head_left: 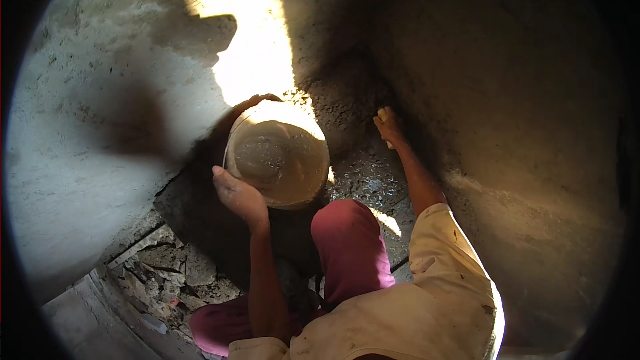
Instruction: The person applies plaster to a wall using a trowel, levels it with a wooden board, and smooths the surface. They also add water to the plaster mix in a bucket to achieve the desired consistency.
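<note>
One hand, the left (241, 197), is half curled against the near left side of a round bucket (319, 180), thumb standing clear; its fingers are hidden by the bucket, so I cannot tell how firmly it grips. The bucket sits between the person's hands, holding murky grey-brown liquid (267, 163) (a brown shape curls along its far rim, too dark to make out). Over to the right, well apart from the bucket, the right hand (395, 132) is closed around a small pale piece (382, 115) beside the dark corner.

Around them, from the left: a pale grey wall (87, 133) with shadows on it, broken rubble (183, 270) on the ground, a bright strip of sunlight (250, 40) beyond the bucket, a raised knee in maroon cloth (350, 240) blocking my view of the floor (370, 177) between the forearms, and a brown wall (533, 127).
</note>
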A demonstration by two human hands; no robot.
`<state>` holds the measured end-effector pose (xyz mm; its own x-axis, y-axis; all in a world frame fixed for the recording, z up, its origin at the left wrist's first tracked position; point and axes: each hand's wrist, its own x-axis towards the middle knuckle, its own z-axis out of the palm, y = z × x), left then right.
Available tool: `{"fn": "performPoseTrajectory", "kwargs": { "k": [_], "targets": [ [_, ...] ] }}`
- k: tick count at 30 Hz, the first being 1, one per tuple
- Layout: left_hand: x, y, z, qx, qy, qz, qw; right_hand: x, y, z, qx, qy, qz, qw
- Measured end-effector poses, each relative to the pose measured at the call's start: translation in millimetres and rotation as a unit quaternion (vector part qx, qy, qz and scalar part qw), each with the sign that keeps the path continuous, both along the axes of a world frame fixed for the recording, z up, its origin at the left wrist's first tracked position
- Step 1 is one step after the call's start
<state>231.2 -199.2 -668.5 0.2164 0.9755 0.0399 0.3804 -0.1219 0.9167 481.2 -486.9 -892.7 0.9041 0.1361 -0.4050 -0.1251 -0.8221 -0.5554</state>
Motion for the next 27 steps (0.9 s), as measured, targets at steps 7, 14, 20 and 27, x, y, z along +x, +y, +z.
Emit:
{"fn": "performPoseTrajectory", "kwargs": {
  "k": [7, 14, 20, 27],
  "targets": [
    [12, -2, 2, 0.082, 0.054, -0.035, 0.995, -55, 10, 38, 0.223, 0.079, -0.092, 0.967],
    [54, -30, 10, 0.108, 0.136, -0.084, 0.981, -100, -9, 98, 0.125, -0.251, 0.108, 0.954],
    [42, -10, 10, 0.085, 0.098, -0.033, 0.991, -131, -23, 177, 0.033, -0.175, 0.201, 0.963],
    [9, 16, -3, 0.005, 0.010, -0.009, 1.000, -231, -139, 90, -0.076, 0.094, -0.006, 0.993]
  ]
}}
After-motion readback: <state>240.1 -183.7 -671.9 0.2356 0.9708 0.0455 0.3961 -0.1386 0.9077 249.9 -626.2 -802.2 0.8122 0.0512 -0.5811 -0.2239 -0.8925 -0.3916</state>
